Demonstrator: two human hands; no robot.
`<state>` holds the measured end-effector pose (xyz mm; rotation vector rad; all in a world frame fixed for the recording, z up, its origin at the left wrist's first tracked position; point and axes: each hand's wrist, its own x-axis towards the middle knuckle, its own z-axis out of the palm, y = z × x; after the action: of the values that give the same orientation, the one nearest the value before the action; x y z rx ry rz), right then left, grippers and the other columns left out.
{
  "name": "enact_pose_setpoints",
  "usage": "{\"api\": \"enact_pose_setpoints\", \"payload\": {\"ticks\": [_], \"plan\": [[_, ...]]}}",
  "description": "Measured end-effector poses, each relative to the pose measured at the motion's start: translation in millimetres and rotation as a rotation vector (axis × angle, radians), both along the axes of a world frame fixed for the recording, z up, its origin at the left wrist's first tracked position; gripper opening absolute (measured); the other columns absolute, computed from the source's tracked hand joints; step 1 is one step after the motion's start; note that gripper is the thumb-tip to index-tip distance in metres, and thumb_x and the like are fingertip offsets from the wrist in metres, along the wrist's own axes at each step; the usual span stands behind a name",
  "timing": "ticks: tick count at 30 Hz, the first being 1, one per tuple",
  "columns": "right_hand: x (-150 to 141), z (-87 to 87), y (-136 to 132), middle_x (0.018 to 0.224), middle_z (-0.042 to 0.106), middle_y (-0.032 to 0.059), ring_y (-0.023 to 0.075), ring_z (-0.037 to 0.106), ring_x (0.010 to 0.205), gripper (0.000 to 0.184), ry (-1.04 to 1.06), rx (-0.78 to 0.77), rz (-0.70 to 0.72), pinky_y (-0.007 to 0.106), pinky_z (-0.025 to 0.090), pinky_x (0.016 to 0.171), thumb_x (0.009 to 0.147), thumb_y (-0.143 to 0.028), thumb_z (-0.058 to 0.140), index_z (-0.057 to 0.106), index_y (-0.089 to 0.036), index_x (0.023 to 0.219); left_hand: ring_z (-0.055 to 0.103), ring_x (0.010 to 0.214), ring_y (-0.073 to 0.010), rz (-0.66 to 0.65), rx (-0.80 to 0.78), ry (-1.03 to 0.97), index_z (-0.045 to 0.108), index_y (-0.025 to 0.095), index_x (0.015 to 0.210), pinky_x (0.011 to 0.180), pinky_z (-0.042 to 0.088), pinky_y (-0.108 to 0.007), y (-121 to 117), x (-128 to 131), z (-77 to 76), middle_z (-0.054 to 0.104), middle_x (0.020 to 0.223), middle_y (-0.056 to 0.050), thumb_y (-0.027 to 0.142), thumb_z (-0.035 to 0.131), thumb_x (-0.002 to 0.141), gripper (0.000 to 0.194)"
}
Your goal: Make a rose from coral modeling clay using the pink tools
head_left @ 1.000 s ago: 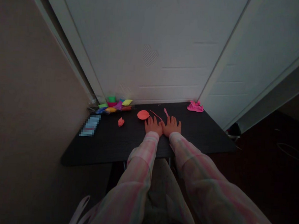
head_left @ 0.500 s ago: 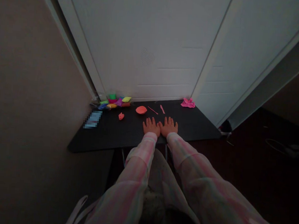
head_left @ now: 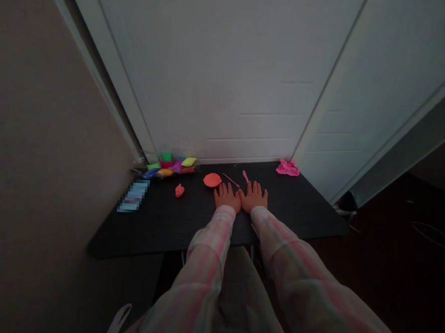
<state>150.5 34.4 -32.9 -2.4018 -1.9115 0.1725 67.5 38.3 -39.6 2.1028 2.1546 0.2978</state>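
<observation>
My left hand (head_left: 228, 198) lies palm down on the black table (head_left: 146, 232), fingers spread. Beside it my right hand (head_left: 254, 197) rests flat in the same way, the two thumbs close together. Just beyond my left fingertips is a flat, round orange-pink piece (head_left: 212, 180) that looks like modelling clay. A thin pink stick (head_left: 231, 179) lies past the gap between the hands. The pink knife-like tool (head_left: 246, 176) points away from my right fingertips, its near end close to them. Farther left sits a small orange-pink lump (head_left: 179, 190).
Several colourful packets (head_left: 165, 170) are heaped at the table's back left, near a blurred-out pale rectangle (head_left: 134, 195). A crumpled bright pink piece (head_left: 288, 167) lies at the back right. White panels (head_left: 229, 61) stand directly behind the table; a wall (head_left: 37, 175) borders its left.
The view has shifted, so the table appears lower and larger. Both hands stay flat and appear slightly farther forward, nearer the round piece and the knife-like tool.
</observation>
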Motion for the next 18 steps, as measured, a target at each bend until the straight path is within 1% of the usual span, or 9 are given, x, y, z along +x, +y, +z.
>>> {"api": "enact_pose_setpoints", "payload": {"ticks": [4,8,15,18], "plan": [[0.4,1.1,2.5,0.135,0.008,0.0072,0.0175,0.003,0.121,0.063,-0.003,-0.007,0.009,0.042,0.001,0.094,0.077,-0.05,0.004,0.006,-0.015,0.129,0.013,0.122,-0.0183,0.002,0.008,-0.001,0.023,0.014,0.124,0.099,0.008,-0.039,1.0,0.4,0.6,0.022,0.132,-0.007,0.04,0.015,0.077,0.054],[0.8,1.1,-3.8,0.135,0.009,0.0074,0.0178,0.004,0.121,0.063,0.003,-0.015,0.011,0.042,0.002,0.094,0.077,-0.05,0.005,0.006,-0.015,0.129,0.014,0.121,-0.0183,0.005,0.008,-0.005,0.023,0.015,0.124,0.099,0.008,-0.039,-6.1,-1.4,0.1,0.022,0.132,-0.007,0.04,0.015,0.077,0.054],[-1.1,-3.4,-30.4,0.134,0.013,0.0077,0.0182,0.008,0.121,0.063,0.04,0.017,-0.007,0.041,0.004,0.094,0.077,-0.052,0.009,0.011,-0.016,0.128,0.014,0.121,-0.0192,-0.002,0.026,-0.008,0.022,0.015,0.124,0.098,0.008,-0.041,-34.0,-0.9,-3.1,0.024,0.131,-0.009,0.039,0.016,0.077,0.054],[-0.7,-0.2,-41.8,0.134,0.015,0.0071,0.0181,0.009,0.121,0.063,0.068,0.052,-0.028,0.041,0.004,0.094,0.076,-0.053,0.01,0.014,-0.018,0.128,0.015,0.121,-0.0196,-0.019,0.042,-0.005,0.023,0.016,0.124,0.098,0.01,-0.042,-45.0,-0.1,2.1,0.024,0.131,-0.008,0.039,0.016,0.078,0.053]]}}
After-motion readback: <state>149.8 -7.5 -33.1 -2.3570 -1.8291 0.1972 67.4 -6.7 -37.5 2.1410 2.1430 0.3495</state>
